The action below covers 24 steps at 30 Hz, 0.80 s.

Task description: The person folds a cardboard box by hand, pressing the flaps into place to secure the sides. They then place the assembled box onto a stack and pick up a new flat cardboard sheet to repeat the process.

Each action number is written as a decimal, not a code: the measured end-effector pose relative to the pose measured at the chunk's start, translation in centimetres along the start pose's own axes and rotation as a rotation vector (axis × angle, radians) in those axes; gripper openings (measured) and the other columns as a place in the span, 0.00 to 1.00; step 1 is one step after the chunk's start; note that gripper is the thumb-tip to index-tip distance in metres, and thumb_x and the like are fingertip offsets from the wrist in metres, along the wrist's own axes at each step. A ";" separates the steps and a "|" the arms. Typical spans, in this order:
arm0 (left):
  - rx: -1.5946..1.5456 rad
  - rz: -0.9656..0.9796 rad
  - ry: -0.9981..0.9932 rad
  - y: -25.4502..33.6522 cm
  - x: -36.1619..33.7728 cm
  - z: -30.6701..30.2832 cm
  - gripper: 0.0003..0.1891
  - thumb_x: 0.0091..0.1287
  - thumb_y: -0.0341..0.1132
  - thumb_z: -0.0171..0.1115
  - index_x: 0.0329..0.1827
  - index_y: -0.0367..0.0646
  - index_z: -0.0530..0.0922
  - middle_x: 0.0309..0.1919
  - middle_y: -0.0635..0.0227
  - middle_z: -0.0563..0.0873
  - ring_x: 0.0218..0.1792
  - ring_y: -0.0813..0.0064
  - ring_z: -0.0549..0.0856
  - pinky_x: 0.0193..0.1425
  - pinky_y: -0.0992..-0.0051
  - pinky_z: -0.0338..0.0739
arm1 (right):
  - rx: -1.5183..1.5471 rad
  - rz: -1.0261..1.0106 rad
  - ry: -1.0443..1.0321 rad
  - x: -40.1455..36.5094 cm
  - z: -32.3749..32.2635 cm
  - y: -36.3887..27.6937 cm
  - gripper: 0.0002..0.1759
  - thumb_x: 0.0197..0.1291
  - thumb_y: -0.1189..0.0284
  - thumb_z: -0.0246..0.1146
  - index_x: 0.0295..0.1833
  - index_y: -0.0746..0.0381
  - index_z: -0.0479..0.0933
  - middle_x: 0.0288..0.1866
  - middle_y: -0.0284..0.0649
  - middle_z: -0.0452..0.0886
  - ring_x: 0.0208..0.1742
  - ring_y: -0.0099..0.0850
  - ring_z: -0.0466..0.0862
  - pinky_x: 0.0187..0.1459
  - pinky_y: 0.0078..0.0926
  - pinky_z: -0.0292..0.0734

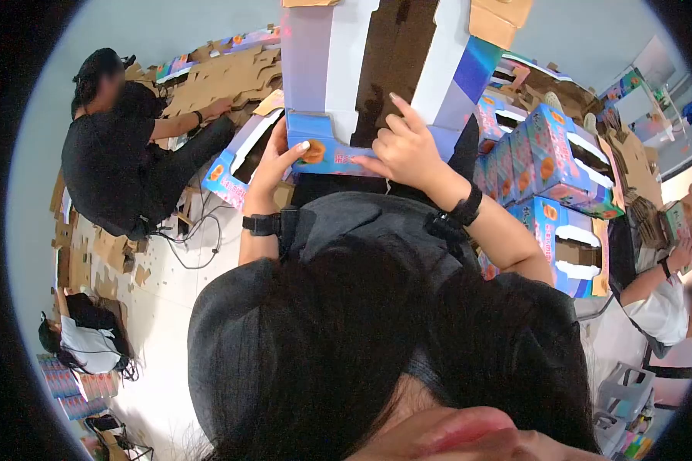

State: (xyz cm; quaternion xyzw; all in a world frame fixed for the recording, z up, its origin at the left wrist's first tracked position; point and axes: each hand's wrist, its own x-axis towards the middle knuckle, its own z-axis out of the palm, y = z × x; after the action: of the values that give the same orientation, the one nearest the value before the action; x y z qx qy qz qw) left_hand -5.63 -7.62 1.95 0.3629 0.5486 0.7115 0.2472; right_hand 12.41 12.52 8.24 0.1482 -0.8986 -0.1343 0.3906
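Observation:
A printed cardboard box (pixel 305 127) stands in front of my body, with a blue front strip, peach picture, pink lettering and tall white-and-lilac side panels. Brown cardboard shows through its long middle opening. My left hand (pixel 275 161) grips the front left corner, its thumb lying on the blue strip and its fingers round the side. Over the right part of the front is my right hand (pixel 407 150), holding nothing. Its index finger points up toward the opening, the thumb reaches along the blue strip, and the other fingers are curled.
Similar boxes (pixel 550 154) are stacked at my right; another box (pixel 242 165) leans at my left. Flat brown cardboard (pixel 215 81) lies behind. A person in black (pixel 111 146) sits at left, a person in white (pixel 661 311) at right. A cable (pixel 200 242) crosses the floor.

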 end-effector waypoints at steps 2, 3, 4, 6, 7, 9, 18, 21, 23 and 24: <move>-0.058 0.013 0.056 -0.6 0.0 0.5 0.41 0.62 0.39 0.69 0.75 0.36 0.58 0.65 0.59 0.75 0.65 0.68 0.75 0.70 0.67 0.66 | 0.003 0.024 0.049 0.1 0.2 -0.4 0.26 0.51 0.51 0.69 0.14 0.59 0.74 0.15 0.35 0.69 0.29 0.32 0.73 0.73 0.48 0.60; -0.087 0.025 0.074 -1.1 0.0 0.7 0.41 0.63 0.41 0.68 0.75 0.37 0.58 0.64 0.59 0.75 0.65 0.68 0.75 0.70 0.67 0.66 | 0.004 0.036 0.073 0.1 0.3 -0.6 0.25 0.50 0.52 0.69 0.13 0.59 0.74 0.15 0.34 0.68 0.29 0.31 0.73 0.74 0.50 0.58; -0.118 0.035 0.092 -1.6 0.0 1.1 0.40 0.63 0.42 0.67 0.75 0.37 0.58 0.64 0.59 0.75 0.64 0.68 0.75 0.70 0.67 0.66 | -0.001 0.023 0.084 0.1 0.6 -0.5 0.25 0.50 0.52 0.70 0.13 0.58 0.73 0.15 0.34 0.67 0.28 0.31 0.72 0.74 0.51 0.58; -0.130 0.004 0.114 -2.1 -0.3 1.4 0.41 0.64 0.47 0.64 0.76 0.38 0.57 0.65 0.59 0.74 0.66 0.68 0.73 0.71 0.67 0.64 | -0.014 0.005 0.104 -0.2 1.1 -0.2 0.26 0.49 0.52 0.71 0.13 0.57 0.72 0.14 0.33 0.66 0.26 0.30 0.72 0.73 0.53 0.59; -0.129 0.006 0.113 -2.3 -0.3 1.5 0.41 0.64 0.47 0.64 0.76 0.38 0.56 0.65 0.59 0.73 0.66 0.68 0.73 0.71 0.67 0.63 | 0.003 0.014 0.116 -0.4 1.2 -0.1 0.26 0.48 0.52 0.71 0.12 0.57 0.71 0.14 0.33 0.66 0.26 0.29 0.71 0.73 0.52 0.59; -0.129 0.015 0.106 -2.2 -0.1 1.8 0.43 0.64 0.47 0.65 0.77 0.39 0.54 0.67 0.59 0.72 0.68 0.67 0.71 0.73 0.66 0.62 | 0.031 0.029 0.142 -0.6 1.1 0.3 0.26 0.47 0.51 0.72 0.12 0.57 0.71 0.14 0.32 0.66 0.25 0.29 0.71 0.72 0.52 0.60; -0.148 0.173 -0.067 -1.4 1.8 1.3 0.48 0.66 0.68 0.46 0.80 0.44 0.48 0.73 0.54 0.63 0.73 0.58 0.65 0.76 0.61 0.55 | -0.058 0.065 0.195 -1.3 -4.0 3.1 0.26 0.47 0.49 0.72 0.13 0.51 0.68 0.16 0.28 0.67 0.30 0.26 0.73 0.56 0.40 0.57; -0.138 0.153 -0.040 0.2 0.7 1.1 0.51 0.64 0.76 0.33 0.80 0.45 0.50 0.73 0.52 0.64 0.74 0.57 0.64 0.77 0.60 0.51 | -0.093 0.123 0.147 -2.3 -8.3 4.0 0.25 0.45 0.53 0.74 0.13 0.51 0.68 0.17 0.27 0.67 0.29 0.25 0.73 0.56 0.38 0.57; -0.136 0.134 -0.016 -0.1 0.6 -0.2 0.45 0.68 0.71 0.35 0.78 0.43 0.56 0.70 0.52 0.69 0.71 0.58 0.68 0.75 0.61 0.55 | -0.158 0.184 0.130 -4.1 -11.0 4.6 0.24 0.44 0.55 0.75 0.13 0.51 0.68 0.17 0.27 0.69 0.28 0.25 0.74 0.56 0.38 0.57; -0.157 0.112 -0.014 -0.1 0.5 -0.8 0.43 0.69 0.68 0.37 0.77 0.43 0.58 0.68 0.54 0.72 0.70 0.59 0.69 0.74 0.61 0.56 | -0.216 0.241 0.102 -5.3 -12.4 4.8 0.23 0.44 0.56 0.75 0.13 0.52 0.69 0.18 0.28 0.70 0.28 0.26 0.75 0.56 0.38 0.58</move>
State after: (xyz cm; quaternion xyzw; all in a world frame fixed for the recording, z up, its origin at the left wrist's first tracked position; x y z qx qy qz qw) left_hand -6.58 -7.70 1.82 0.3774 0.4684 0.7623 0.2386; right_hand 24.30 17.34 14.58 0.0030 -0.8691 -0.1747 0.4627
